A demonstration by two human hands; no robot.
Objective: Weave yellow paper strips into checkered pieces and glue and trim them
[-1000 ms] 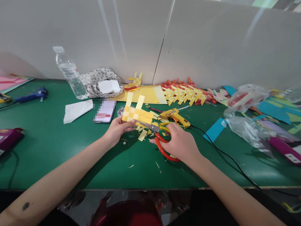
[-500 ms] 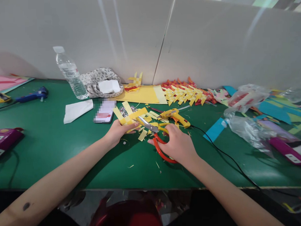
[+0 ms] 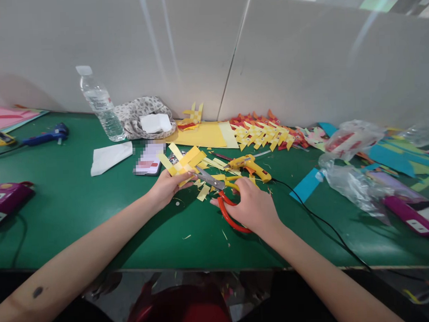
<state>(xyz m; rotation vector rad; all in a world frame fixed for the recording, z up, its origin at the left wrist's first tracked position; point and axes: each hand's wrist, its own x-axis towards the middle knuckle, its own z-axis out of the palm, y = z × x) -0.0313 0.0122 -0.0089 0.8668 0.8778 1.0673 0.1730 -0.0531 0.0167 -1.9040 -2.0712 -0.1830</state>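
Note:
My left hand (image 3: 166, 187) pinches a woven fish shape of yellow paper strips (image 3: 181, 166), its strip ends sticking up and to the right. My right hand (image 3: 253, 199) is wrapped round the handles of red-handled scissors (image 3: 215, 180). The blades point left, right beside the woven paper; whether they touch it I cannot tell. Cut yellow paper scraps (image 3: 203, 193) lie on the table beneath and beyond the blades. Just past my right hand lies a yellow hot glue gun (image 3: 251, 165) with a black cord.
On the green table (image 3: 133, 239) a water bottle (image 3: 102, 106), a phone (image 3: 151, 158) and a patterned cloth bag (image 3: 145, 107) stand or lie left. Finished yellow woven fish (image 3: 263, 135) line up at the back. Plastic bags (image 3: 354, 137) and a purple power strip (image 3: 409, 215) are right.
The woven paper in my left hand has turned and shifted slightly left, away from the scissors. My right hand and the scissors have moved only very little.

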